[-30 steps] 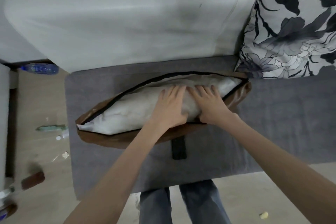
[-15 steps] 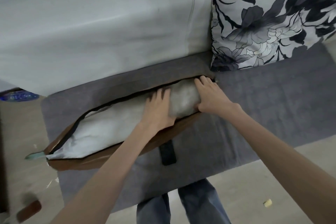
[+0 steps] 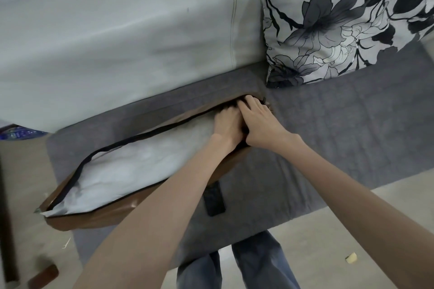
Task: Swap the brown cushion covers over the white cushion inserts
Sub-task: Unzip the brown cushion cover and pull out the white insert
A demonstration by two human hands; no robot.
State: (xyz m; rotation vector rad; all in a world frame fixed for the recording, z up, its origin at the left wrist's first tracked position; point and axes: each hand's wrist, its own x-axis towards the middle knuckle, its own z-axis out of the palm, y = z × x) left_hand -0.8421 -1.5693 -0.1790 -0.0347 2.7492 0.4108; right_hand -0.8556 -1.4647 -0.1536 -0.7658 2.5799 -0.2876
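A brown cushion cover (image 3: 112, 216) lies lengthwise on the grey sofa seat (image 3: 340, 148), its black zip open along the top. The white insert (image 3: 141, 166) fills it and shows through the opening. Both hands meet at the cover's right end. My left hand (image 3: 226, 124) is pushed into the corner of the cover on top of the insert, and its fingertips are hidden in the dark inside. My right hand (image 3: 260, 122) lies over the same corner, with fingers curled on the cover's edge beside the zip end and the thumb tucked below.
A black-and-white floral cushion (image 3: 340, 21) leans on the pale backrest (image 3: 117, 42) at the right. A flat black object (image 3: 214, 199) lies on the seat under my left forearm. My jeans-clad legs stand at the seat's front edge. A bottle (image 3: 16, 134) lies on the floor at left.
Both hands slid right along the insert to the cover's right corner. The insert's right end, bare before, now sits inside the cover. The view shifted right.
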